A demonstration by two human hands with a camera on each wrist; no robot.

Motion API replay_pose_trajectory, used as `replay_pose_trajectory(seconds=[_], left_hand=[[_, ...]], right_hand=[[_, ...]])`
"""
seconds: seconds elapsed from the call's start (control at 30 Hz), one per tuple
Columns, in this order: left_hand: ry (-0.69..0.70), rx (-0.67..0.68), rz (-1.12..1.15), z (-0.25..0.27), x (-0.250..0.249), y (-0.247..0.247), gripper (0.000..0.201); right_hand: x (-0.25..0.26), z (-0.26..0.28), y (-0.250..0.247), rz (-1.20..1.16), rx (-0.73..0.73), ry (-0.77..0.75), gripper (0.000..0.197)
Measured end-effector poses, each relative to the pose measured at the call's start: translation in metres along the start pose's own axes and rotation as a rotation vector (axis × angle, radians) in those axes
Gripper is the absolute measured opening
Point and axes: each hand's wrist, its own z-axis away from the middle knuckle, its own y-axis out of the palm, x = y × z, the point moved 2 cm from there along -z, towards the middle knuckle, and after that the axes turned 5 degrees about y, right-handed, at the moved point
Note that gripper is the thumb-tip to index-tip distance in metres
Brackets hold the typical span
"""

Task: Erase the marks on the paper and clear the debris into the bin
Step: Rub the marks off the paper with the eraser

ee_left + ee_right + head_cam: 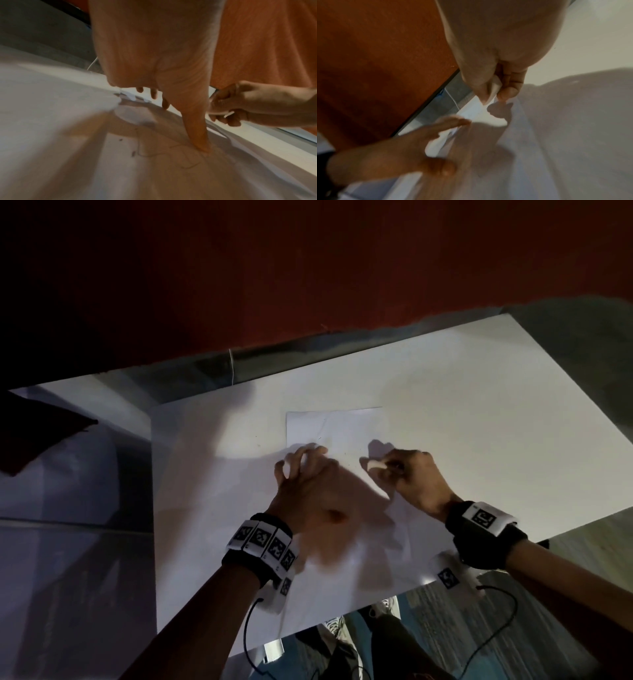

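Just smooth paper (pixel 337 426) (creased), blocky eraser (pixel 375 464)

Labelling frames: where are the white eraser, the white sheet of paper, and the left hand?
white eraser (pixel 375 465), head view, its exposed end.
white sheet of paper (pixel 342 426), head view, bare upper area.
left hand (pixel 308 484), head view, its back.

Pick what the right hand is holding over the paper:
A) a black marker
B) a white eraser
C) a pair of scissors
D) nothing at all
B. The right hand pinches a small white eraser between thumb and fingers just above the paper, while the left hand rests with spread fingers on the sheet's left side.
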Motion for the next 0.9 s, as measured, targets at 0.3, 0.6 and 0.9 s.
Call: replay_pose_trajectory(seconds=[0.3, 0.6, 0.9], left_hand=[[0.014, -0.008, 0.046, -0.010, -0.009, 0.010, 0.107], [-0.020, 0.012, 0.119, -0.013, -0.010, 0.009, 0.110], [-0.021, 0.016, 0.084, -0.012, -0.012, 0.007, 0.113]], right_hand=[[0.010, 0.004, 0.023, -0.046, -0.067, -0.050, 0.012], [0.012, 0.015, 0.033, -0.117, -0.028, -0.030, 0.013], [0.023, 0.023, 0.032, -0.081, 0.040, -0.054, 0.016]])
